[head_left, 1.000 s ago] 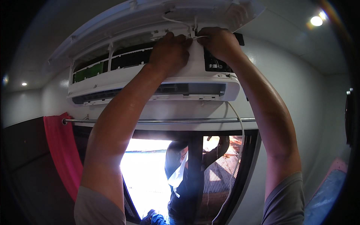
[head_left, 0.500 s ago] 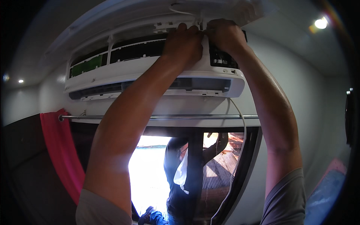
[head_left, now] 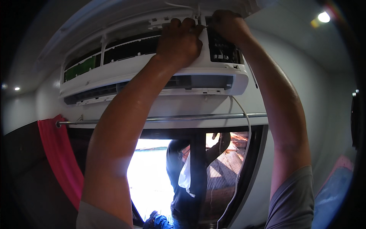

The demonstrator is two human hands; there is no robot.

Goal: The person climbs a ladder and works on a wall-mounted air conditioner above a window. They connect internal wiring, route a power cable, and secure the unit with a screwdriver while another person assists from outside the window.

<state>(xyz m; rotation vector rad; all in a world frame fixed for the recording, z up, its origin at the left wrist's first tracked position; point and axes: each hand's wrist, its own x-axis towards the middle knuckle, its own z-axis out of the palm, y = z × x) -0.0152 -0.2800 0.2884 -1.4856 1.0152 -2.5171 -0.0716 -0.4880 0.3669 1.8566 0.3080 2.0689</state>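
Observation:
Both arms reach up to a white wall air conditioner (head_left: 126,72) whose front panel (head_left: 95,19) is swung up above it. My left hand (head_left: 179,44) rests against the body's right part, its fingers curled toward a narrow white upright. Just beyond that upright, my right hand (head_left: 228,26) is closed at the top of a dark compartment (head_left: 225,53) with wires inside. A small thin piece shows between the two hands, too small to name; the fingers hide what they grip. A thin white cable (head_left: 179,5) runs under the raised panel.
Below the unit runs a metal curtain rod (head_left: 190,118) with a pink-red curtain (head_left: 61,149) at its left. A white cord (head_left: 244,118) hangs past the window. Outside, another person (head_left: 177,202) is by the glass, near a white plastic bag (head_left: 185,177).
The view has shifted a little, so the unit sits slightly higher and further left. Both hands stay at the same spot, and more of the dark compartment shows below my right hand.

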